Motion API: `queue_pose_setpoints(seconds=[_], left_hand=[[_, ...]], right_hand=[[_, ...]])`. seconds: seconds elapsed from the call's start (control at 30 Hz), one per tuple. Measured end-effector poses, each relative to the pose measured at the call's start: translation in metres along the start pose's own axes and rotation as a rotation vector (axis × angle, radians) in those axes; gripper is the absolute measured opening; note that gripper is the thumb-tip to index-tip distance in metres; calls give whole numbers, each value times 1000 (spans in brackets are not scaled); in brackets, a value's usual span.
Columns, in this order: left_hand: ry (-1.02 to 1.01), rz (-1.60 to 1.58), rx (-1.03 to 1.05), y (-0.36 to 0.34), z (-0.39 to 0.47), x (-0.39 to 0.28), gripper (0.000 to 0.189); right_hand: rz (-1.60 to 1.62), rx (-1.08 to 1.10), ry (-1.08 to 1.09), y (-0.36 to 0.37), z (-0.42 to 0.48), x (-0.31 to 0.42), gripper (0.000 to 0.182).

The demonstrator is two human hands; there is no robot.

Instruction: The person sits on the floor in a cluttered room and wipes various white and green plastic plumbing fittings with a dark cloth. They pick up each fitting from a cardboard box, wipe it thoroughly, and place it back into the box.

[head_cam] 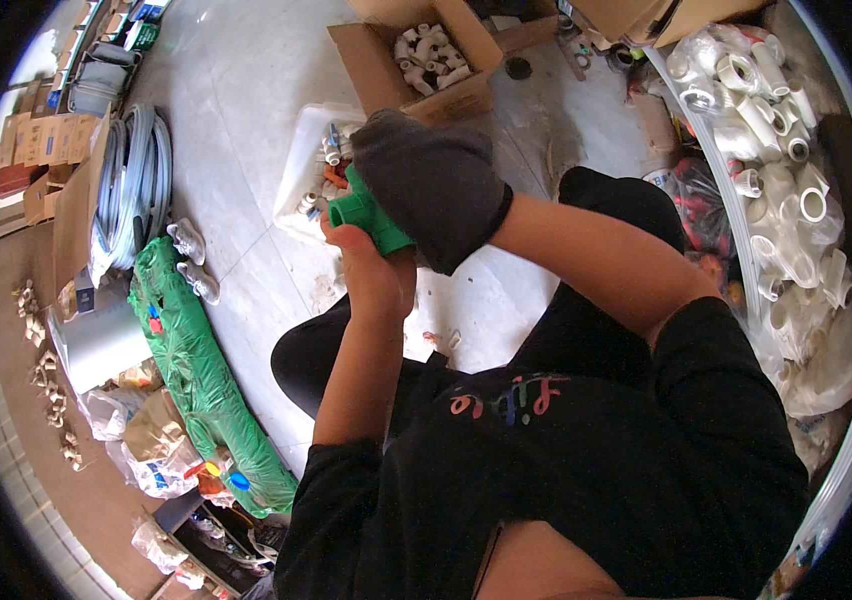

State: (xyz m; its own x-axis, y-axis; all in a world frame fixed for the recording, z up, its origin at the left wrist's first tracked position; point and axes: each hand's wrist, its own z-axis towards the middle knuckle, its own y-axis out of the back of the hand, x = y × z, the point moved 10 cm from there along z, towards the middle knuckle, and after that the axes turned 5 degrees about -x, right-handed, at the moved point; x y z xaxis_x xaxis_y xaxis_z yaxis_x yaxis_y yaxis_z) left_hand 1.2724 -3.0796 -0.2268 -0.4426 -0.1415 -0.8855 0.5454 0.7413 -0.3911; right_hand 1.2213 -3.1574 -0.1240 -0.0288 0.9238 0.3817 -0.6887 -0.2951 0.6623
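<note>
My left hand (373,270), bare, grips a green plastic pipe tee fitting (369,216) from below, its thumb along the near side. A dark grey cloth or mitt covers my right hand (429,187) up to the wrist. It lies against the upper right side of the fitting, and the fingers inside are hidden. Just beyond both hands, a white plastic tub (292,176) on the floor holds white valves and an orange piece, partly blocked from sight by the fitting and the cloth.
Beyond the tub stands an open cardboard box (369,64) of white pipe fittings. Bags of white fittings (793,172) fill the right side. At left lie a long green plastic-wrapped bundle (200,375), a coil of grey pipe (133,180) and a pair of shoes (198,281).
</note>
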Motion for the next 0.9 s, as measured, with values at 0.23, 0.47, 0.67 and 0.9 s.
queue_pose_setpoints(seconds=[0.23, 0.47, 0.67, 0.9], left_hand=[[-160, 82, 229, -37, -14, -21, 74], [-189, 60, 111, -17, 0, -41, 61], [-340, 178, 93, -25, -3, -35, 59], [-527, 512, 99, -18, -9, -42, 65]], right_hand=[[-109, 263, -219, -41, -10, -81, 36], [90, -98, -305, -17, -31, -66, 52], [181, -72, -187, -7, -32, -7, 42], [121, 190, 33, 10, -9, -2, 31]])
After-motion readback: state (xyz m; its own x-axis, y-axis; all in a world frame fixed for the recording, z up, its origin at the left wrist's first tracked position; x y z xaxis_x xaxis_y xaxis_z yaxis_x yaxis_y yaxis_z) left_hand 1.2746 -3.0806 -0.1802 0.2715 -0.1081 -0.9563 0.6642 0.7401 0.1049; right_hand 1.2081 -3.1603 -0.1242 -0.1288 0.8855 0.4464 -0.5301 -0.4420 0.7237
